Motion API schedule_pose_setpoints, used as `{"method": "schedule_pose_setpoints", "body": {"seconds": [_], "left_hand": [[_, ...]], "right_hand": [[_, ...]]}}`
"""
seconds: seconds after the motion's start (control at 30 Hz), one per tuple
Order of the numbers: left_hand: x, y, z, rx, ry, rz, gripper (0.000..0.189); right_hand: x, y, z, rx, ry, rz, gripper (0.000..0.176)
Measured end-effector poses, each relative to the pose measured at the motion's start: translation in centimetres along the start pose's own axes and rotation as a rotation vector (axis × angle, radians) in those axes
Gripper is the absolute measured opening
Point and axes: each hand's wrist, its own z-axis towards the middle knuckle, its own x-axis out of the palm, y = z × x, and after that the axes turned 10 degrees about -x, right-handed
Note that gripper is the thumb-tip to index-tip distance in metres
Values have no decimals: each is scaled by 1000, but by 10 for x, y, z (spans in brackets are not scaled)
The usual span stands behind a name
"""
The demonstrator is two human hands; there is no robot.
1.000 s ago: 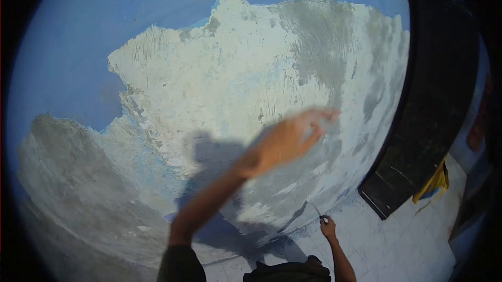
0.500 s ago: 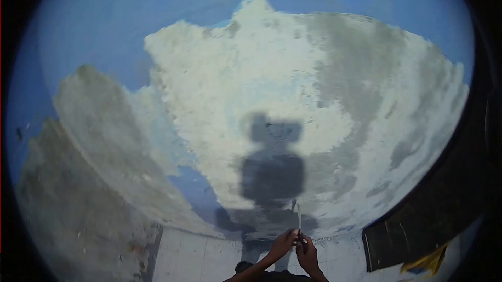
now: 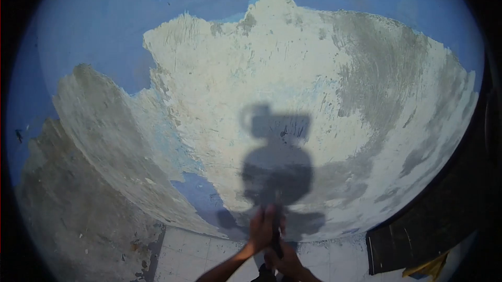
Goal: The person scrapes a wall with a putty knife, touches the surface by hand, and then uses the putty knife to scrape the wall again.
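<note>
Both my hands are on a dark-handled scraper (image 3: 277, 246), held upright in front of the wall (image 3: 246, 73). My left hand (image 3: 261, 227) is the higher one, its fingers raised around the upper part of the tool. Lower down, my right hand (image 3: 285, 262) is closed about the handle. The blade is hard to make out within the dark shadow. Blue paint covers the top of the wall; below it spreads a large ragged patch of white and grey bare surface.
The shadow (image 3: 277, 172) of my head and shoulders falls on the wall. A pale tiled floor (image 3: 188, 256) lies beneath. A dark panel (image 3: 397, 248) stands at the lower right, with a yellow thing (image 3: 429, 269) beside it. Rough grey wall (image 3: 78, 198) is at the left.
My hands have risen, and the left has moved up and leftward along the scraper. Its pale blade, distinct before, is now hard to see. The view has shifted slightly.
</note>
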Motion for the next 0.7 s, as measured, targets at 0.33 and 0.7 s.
{"method": "schedule_pose_setpoints", "body": {"seconds": [0.33, 0.7], "left_hand": [[55, -267, 96, 784, 252, 67, 41], [71, -338, 86, 873, 196, -2, 44]], "right_hand": [[-20, 257, 160, -305, -86, 305, 40], [-8, 330, 178, -378, -96, 344, 38]]}}
